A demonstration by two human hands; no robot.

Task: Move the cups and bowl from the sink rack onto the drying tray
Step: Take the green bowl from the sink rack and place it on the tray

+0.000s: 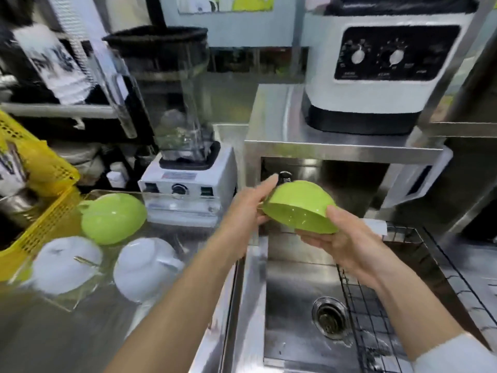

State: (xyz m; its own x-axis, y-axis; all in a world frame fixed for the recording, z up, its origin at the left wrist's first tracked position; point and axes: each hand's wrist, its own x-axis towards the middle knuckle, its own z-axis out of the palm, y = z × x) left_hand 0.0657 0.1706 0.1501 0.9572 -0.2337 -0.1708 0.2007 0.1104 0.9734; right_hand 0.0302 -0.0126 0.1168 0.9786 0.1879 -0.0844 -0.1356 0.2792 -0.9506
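A green bowl (301,205) is held tilted, mouth down, above the back of the sink (290,297). My left hand (247,211) grips its left rim and my right hand (341,238) supports its right underside. On the clear drying tray (51,297) at the left lie a green cup (113,218) and two white cups (66,265) (146,267), all upside down. The black wire sink rack (376,319) over the sink's right half holds nothing that I can see.
A white blender (185,184) stands behind the tray, a yellow perforated basket (45,189) at the far left. A steel shelf (341,150) with a white machine (382,63) rises behind the sink. The drain (329,317) sits at the sink's bottom.
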